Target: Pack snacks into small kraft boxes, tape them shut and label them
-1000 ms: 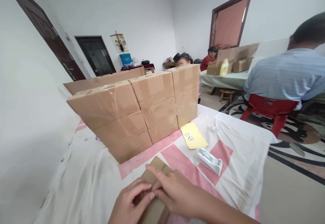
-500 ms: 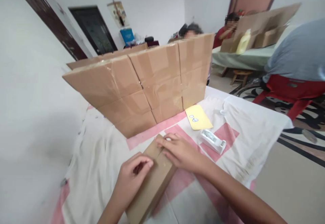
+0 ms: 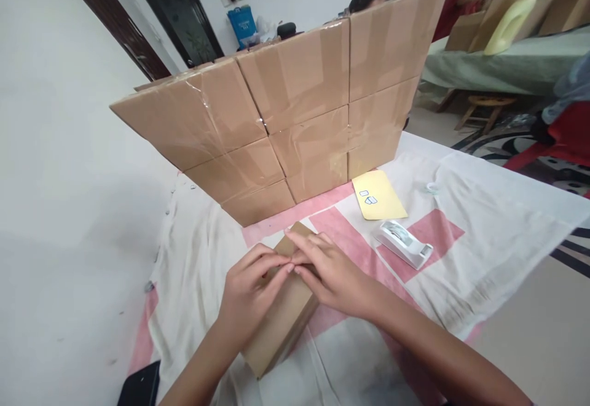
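Box: I've got a small cardboard box (image 3: 281,323) near centre on the cloth (image 3: 483,209), angled away from me.
Left hand: the left hand (image 3: 251,286) isn't gripping; its fingers are bent, tips pressing the top seam.
Right hand: the right hand (image 3: 334,271) lies flat, fingertips meeting the left's (pinning the flaps down, I'd say).
Right: tape dispenser (image 3: 403,243) close by, yellow envelope (image 3: 378,196) farther.
Far: stacked taped cartons (image 3: 295,111).

Small box (image 3: 281,311) on cloth (image 3: 483,209). Carton stack (image 3: 295,105) at 12 o'clock, behind box. Envelope (image 3: 378,196) at 1 o'clock; tape dispenser (image 3: 402,244) at 2 o'clock, just before envelope.
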The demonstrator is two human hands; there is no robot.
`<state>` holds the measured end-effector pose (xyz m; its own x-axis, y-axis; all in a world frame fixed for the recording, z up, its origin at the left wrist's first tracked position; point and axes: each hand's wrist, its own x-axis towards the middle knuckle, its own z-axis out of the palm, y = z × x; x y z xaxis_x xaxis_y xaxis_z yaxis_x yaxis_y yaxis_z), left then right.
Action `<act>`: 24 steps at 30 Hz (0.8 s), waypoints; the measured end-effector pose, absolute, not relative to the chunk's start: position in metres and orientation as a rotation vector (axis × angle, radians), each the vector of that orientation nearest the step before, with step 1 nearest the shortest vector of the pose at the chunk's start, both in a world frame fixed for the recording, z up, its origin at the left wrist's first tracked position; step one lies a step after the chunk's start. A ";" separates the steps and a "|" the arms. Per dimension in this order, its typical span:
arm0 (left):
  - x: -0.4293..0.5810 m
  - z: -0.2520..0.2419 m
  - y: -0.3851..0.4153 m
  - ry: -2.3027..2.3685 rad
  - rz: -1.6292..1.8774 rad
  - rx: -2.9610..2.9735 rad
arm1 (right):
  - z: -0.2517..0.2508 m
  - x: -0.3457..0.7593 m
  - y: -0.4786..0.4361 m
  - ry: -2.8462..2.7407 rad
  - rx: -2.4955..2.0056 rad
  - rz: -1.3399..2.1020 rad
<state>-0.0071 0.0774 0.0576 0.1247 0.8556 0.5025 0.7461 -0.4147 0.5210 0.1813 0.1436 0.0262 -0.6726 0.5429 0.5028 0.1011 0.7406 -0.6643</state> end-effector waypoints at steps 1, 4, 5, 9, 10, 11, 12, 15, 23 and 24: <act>-0.006 0.057 0.076 1.616 1.183 2.266 | 0.027 0.182 0.144 -2.209 -0.483 0.785; -0.004 0.055 0.073 1.636 1.232 2.262 | 0.027 0.183 0.148 -2.199 -0.502 0.711; -0.004 0.056 0.071 1.659 1.253 2.225 | 0.027 0.184 0.151 -2.226 -0.515 0.674; -0.008 0.064 0.068 1.761 1.251 1.952 | 0.022 0.182 0.163 -2.424 -0.607 0.514; -0.009 0.066 0.068 1.769 1.200 1.867 | 0.021 0.181 0.165 -2.460 -0.633 0.489; -0.010 0.069 0.069 1.768 1.134 1.778 | 0.020 0.180 0.166 -2.483 -0.660 0.476; -0.011 0.071 0.071 1.761 1.064 1.690 | 0.019 0.179 0.167 -2.494 -0.681 0.473; -0.011 0.076 0.081 1.731 0.834 1.468 | 0.017 0.180 0.169 -2.516 -0.679 0.516; -0.006 0.080 0.118 1.649 0.510 1.199 | 0.006 0.191 0.180 -2.347 -0.488 0.928; -0.005 0.080 0.121 1.645 0.492 1.189 | 0.005 0.192 0.180 -2.330 -0.495 0.954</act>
